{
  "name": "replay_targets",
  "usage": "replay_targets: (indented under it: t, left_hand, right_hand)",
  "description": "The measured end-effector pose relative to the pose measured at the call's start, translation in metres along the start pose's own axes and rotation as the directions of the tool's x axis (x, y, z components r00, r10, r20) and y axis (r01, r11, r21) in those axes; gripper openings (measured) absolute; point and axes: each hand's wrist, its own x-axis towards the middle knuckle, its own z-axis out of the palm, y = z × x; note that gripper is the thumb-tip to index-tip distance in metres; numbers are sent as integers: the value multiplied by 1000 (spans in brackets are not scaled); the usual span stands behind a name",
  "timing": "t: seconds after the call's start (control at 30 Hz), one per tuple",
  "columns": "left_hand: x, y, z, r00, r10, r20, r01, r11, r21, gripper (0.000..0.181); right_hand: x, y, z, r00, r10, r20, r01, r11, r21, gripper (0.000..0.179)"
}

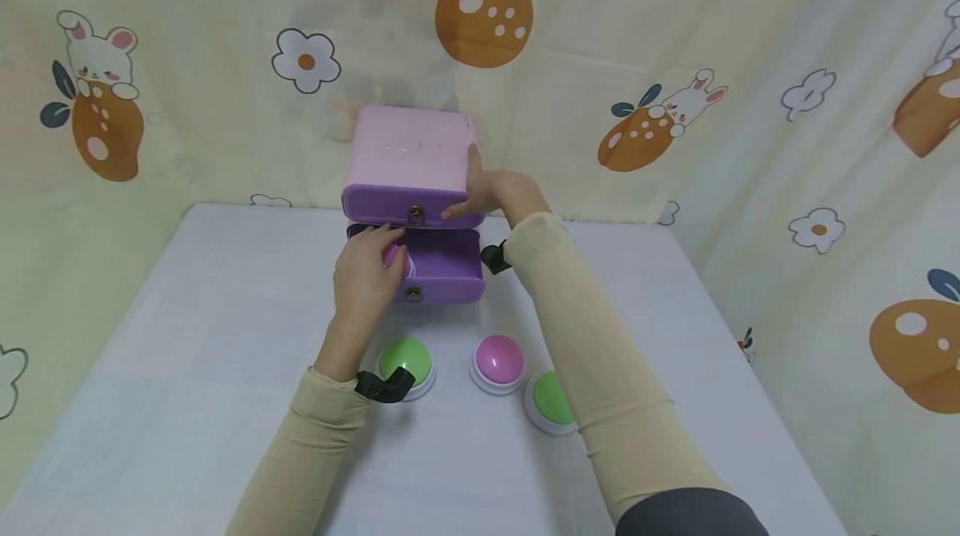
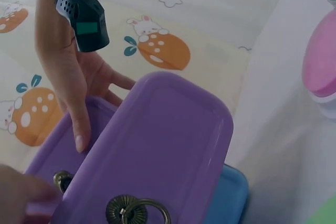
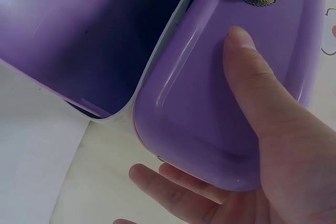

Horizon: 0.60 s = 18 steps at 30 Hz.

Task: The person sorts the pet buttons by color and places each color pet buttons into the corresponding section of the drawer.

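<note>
A pink push button with a white base sits at the left side of the pulled-out lower drawer, mostly covered by the left hand, whose fingers and thumb grip it. The right hand holds nothing in its grasp; its thumb lies straight on the purple front of the upper drawer, with the other fingers extended along the right side. Both drawers belong to a small cabinet with a pale pink top, and each front bears a brass ring pull. A rounded blue part shows beyond the lower drawer in the left wrist view. Nearer the person, a green button lies partly behind the left wristband, a second pink button stands between the forearms, and another green button is partly hidden by the right sleeve
</note>
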Motion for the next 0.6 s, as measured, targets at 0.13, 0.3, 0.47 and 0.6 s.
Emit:
replay_targets:
  t: [0.13, 0.3, 0.47, 0.6]
  left_hand:
    - [-2, 6, 0, 987, 90, -136, -102, 991, -83, 37]
    - [-4, 14, 1, 911, 177, -372, -252, 954, -163, 34]
    - [-9, 22, 5, 812, 226, -538, -380, 904, -194, 33]
    - [-14, 28, 7, 760, 305, -574, -491, 848, -201, 34]
  right_hand:
    - [2, 0, 0, 1000, 12, 10, -12, 1000, 15, 126]
    - [1, 0, 0, 1000, 7, 3, -7, 1000, 19, 126]
    - [0, -1, 1, 1000, 15, 3, -15, 999, 43, 127]
    - [-3, -1, 0, 1000, 14, 7, -14, 1000, 17, 128]
